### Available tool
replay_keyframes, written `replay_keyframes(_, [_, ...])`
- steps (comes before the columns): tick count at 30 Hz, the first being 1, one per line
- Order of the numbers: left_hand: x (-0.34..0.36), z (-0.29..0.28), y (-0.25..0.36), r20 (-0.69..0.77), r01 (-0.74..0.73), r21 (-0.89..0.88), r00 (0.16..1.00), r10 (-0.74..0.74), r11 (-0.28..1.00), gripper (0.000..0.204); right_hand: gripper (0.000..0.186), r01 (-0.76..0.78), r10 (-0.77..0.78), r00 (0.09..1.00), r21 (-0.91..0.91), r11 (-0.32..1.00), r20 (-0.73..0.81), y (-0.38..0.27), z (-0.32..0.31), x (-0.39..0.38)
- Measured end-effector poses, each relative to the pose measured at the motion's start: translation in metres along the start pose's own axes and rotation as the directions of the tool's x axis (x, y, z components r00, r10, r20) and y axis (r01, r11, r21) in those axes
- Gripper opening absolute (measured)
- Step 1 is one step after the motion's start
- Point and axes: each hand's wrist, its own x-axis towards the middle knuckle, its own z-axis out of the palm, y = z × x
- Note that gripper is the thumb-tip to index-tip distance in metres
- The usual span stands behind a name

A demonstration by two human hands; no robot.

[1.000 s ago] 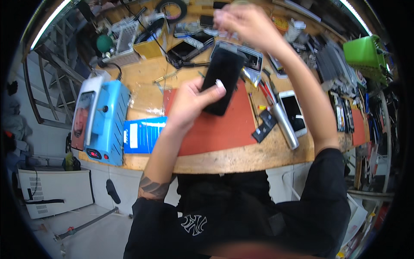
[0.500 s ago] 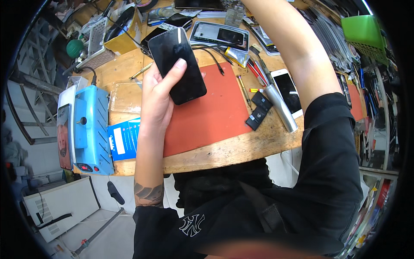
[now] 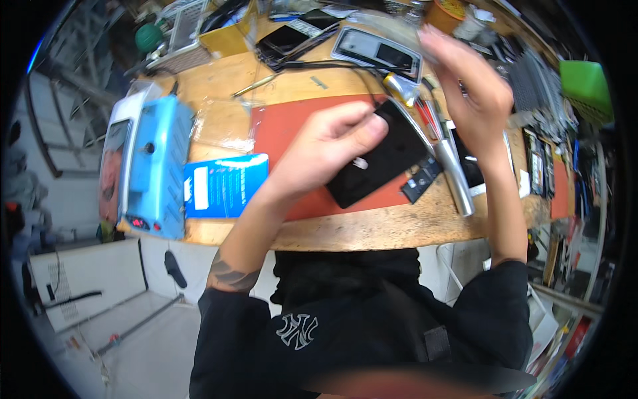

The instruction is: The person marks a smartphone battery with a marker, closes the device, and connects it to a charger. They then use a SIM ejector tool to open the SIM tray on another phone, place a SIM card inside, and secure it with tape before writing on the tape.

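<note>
My left hand (image 3: 332, 143) is closed around a black smartphone (image 3: 389, 156), thumb on top, tilted above the red-brown mat (image 3: 292, 120). A white spot shows on the phone's dark face. My right hand (image 3: 475, 93) is raised over the far right of the bench, its fingers drawn together and blurred. A pale, see-through smear lies by its fingertips; what it is I cannot make out. Below this hand are a silver metal tube (image 3: 455, 176) and a white-framed phone, partly hidden by the hand and tube. Small black batteries (image 3: 422, 179) lie beside the held phone.
At the left stands a blue bench machine (image 3: 159, 159), next to a blue card (image 3: 229, 186) and a clear plastic sleeve (image 3: 222, 126). An open phone housing (image 3: 379, 53), cables and a brass-coloured pen-like tool (image 3: 256, 85) lie farther back. A green basket (image 3: 585, 90) is at far right.
My right hand has come back into view from beyond the far edge. My left hand has carried the phone rightward and nearer, turning it. The head view has shifted.
</note>
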Motion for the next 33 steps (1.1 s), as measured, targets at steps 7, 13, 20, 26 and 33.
replay_keyframes(7, [-0.037, 0.02, -0.006, 0.082, 0.143, -0.077, 0.987, -0.137, 0.987, 0.038, 0.048, -0.428, 0.234, 0.881, 0.478, 0.767, 0.412, -0.07, 0.006, -0.095])
replay_keyframes(13, [-0.094, 0.026, -0.013, -0.275, 0.192, -0.01, 0.943, -0.188, 0.981, 0.029, 0.047, -0.454, 0.228, 0.791, 0.294, 0.841, 0.568, -0.058, 0.003, -0.113])
replay_keyframes(20, [-0.113, 0.032, -0.023, -0.418, 0.297, 0.162, 0.885, -0.207, 0.941, 0.04, 0.037, -0.368, 0.249, 0.862, 0.207, 0.907, 0.441, -0.084, 0.02, -0.117])
replay_keyframes(26, [-0.101, 0.042, -0.018, -0.308, 0.327, 0.384, 0.927, -0.214, 0.863, 0.02, 0.039, -0.264, 0.141, 0.908, 0.278, 0.924, 0.395, -0.078, 0.028, -0.124])
replay_keyframes(33, [-0.094, 0.055, -0.027, -0.4, 0.402, 0.502, 0.893, -0.206, 0.766, 0.067, 0.043, -0.282, 0.143, 0.886, 0.266, 0.922, 0.441, -0.082, 0.025, -0.134])
